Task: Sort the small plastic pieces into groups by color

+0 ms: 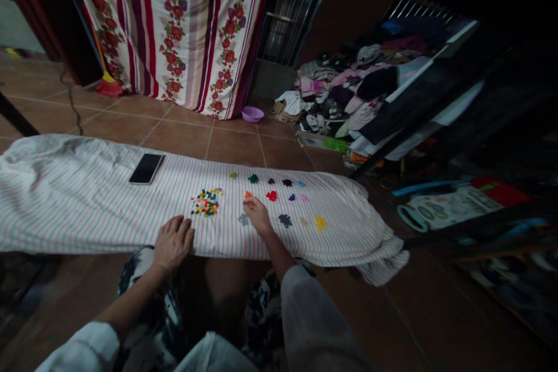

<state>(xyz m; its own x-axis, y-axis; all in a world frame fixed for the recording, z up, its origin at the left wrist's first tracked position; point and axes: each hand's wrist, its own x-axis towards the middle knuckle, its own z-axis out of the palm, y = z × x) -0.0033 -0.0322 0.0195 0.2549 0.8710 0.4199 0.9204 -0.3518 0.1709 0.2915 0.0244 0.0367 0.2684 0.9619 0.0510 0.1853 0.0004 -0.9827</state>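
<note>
The hands are both at the bench (100, 203) in the head view. The left hand (173, 242) lies palm down at the near edge, relaxed, near the mixed pile (207, 202) of small coloured pieces. The right hand (258, 215) has its fingers bent toward the thumb, just beside the orange pieces (248, 193); I cannot tell whether it grips one. The grey pieces (243, 220) and red pieces (271, 196) lie near it on the striped cloth (349, 215). Such pieces are probably very light, stiff and easy to scatter, so a gentle fingertip pinch on opposite sides should suit them.
</note>
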